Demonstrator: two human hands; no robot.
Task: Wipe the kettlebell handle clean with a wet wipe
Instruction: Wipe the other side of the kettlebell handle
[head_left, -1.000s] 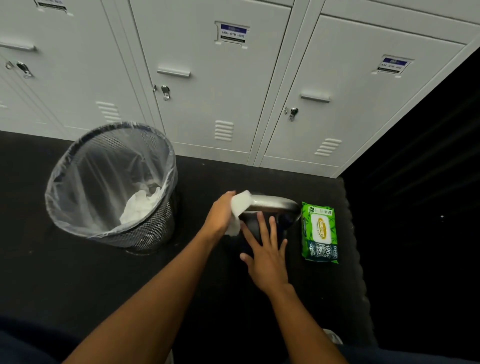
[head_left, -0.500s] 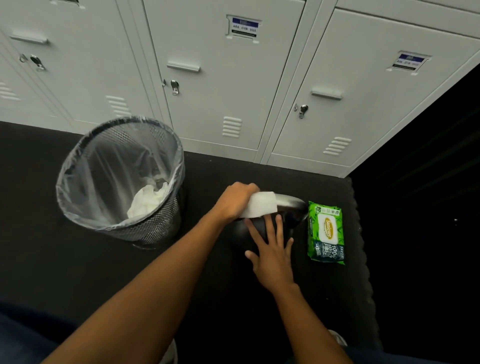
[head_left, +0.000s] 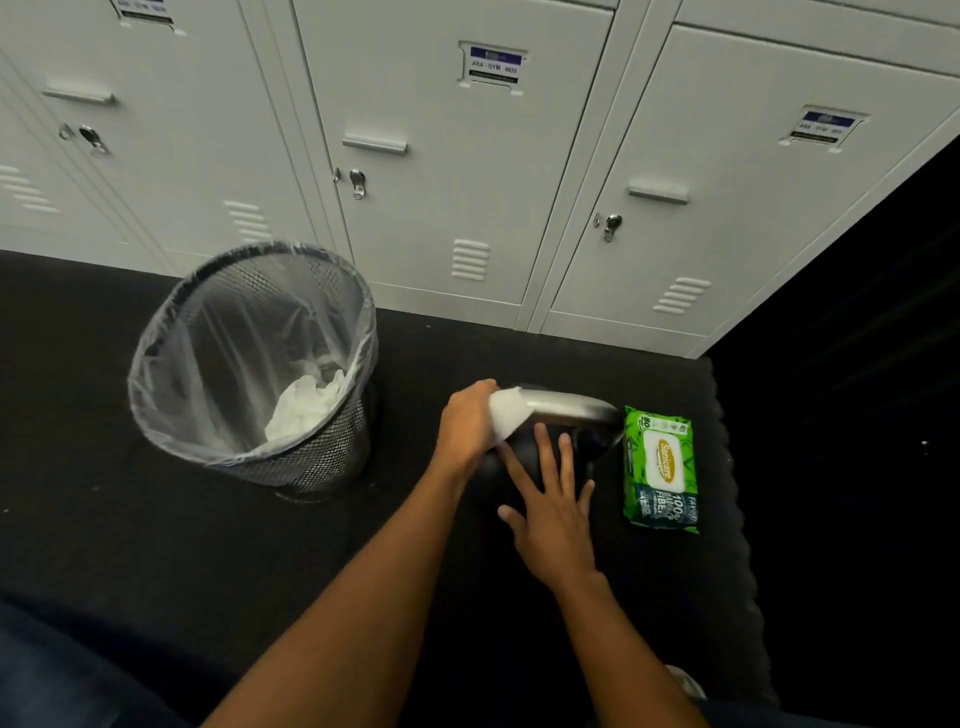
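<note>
A dark kettlebell stands on the black mat, and its shiny steel handle runs left to right across the top. My left hand grips a white wet wipe wrapped over the handle's left end. My right hand lies flat, fingers spread, on the kettlebell's dark body just below the handle. Both hands hide most of the body.
A mesh waste bin with a clear liner and crumpled white wipes inside stands to the left. A green wet-wipe pack lies right of the kettlebell. Grey lockers line the back. The mat's edge runs down the right side.
My left hand slid the wipe right along the handle and has now come back to its left end. My right hand stays flat on the kettlebell body.
</note>
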